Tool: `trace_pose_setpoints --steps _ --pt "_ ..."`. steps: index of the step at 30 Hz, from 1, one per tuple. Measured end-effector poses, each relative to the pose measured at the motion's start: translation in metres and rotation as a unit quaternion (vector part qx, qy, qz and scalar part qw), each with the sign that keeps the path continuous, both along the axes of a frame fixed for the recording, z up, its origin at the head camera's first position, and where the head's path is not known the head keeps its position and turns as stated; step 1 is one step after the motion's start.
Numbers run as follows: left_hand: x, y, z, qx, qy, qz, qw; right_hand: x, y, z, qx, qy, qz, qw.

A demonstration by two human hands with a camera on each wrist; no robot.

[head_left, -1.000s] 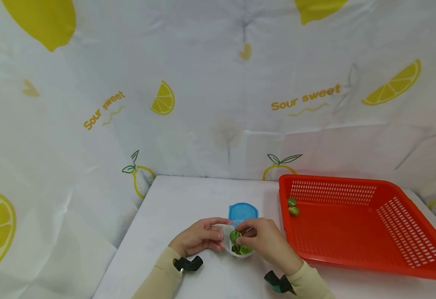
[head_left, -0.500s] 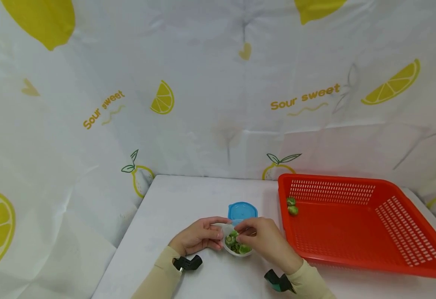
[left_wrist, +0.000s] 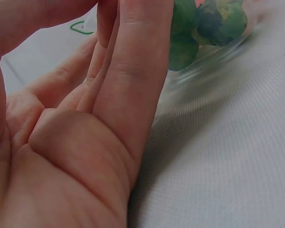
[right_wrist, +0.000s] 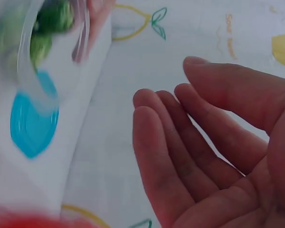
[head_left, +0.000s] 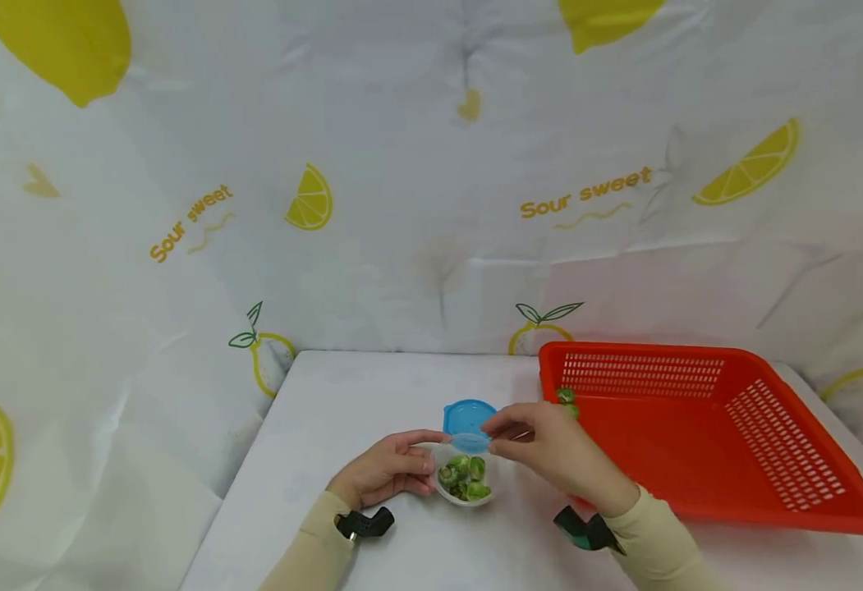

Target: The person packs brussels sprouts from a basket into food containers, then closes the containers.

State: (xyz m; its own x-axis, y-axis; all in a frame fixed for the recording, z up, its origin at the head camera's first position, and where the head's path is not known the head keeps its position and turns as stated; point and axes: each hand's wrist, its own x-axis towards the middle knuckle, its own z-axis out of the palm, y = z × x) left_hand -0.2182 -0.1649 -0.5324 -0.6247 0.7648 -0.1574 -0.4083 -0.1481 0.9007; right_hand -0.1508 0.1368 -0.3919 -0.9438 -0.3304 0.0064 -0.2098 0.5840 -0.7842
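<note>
A small clear container (head_left: 464,493) holds several green sprouts (head_left: 465,477) on the white table (head_left: 357,410). My left hand (head_left: 425,461) grips its left side, thumb over the rim and fingers (left_wrist: 133,71) along the wall, with the sprouts (left_wrist: 204,23) just beyond them. My right hand (head_left: 501,431) hovers above and to the right of the container, beside a blue lid (head_left: 466,416). In the right wrist view that hand (right_wrist: 180,137) is relaxed and holds nothing, with the blue lid (right_wrist: 33,123) and the container (right_wrist: 47,28) blurred past it.
A red perforated basket (head_left: 697,435) fills the right of the table, with a green sprout (head_left: 566,396) at its near-left corner, partly behind my right hand. A lemon-print cloth (head_left: 431,205) hangs behind and on both sides.
My right hand has let go of a sprout into the container and lifted up and to the right, toward the blue lid. My left hand still holds the container.
</note>
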Motion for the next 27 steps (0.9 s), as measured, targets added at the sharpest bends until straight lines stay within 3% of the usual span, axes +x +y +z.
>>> trace_pose_setpoints --steps 5,10,16,27 --pt "0.000 -0.002 0.001 0.001 0.008 0.001 1.0000 -0.018 0.037 0.015 0.017 -0.013 -0.030 0.999" --pt "0.001 -0.002 0.002 0.004 0.005 -0.004 1.0000 -0.041 0.076 0.013 0.048 -0.029 -0.048 0.997" --pt "0.000 -0.001 0.000 0.007 -0.003 -0.004 1.0000 -0.064 0.113 -0.001 0.085 -0.038 -0.051 0.994" --pt "0.001 0.000 0.000 0.003 -0.006 -0.005 1.0000 -0.087 0.146 -0.037 0.071 -0.112 -0.070 0.989"
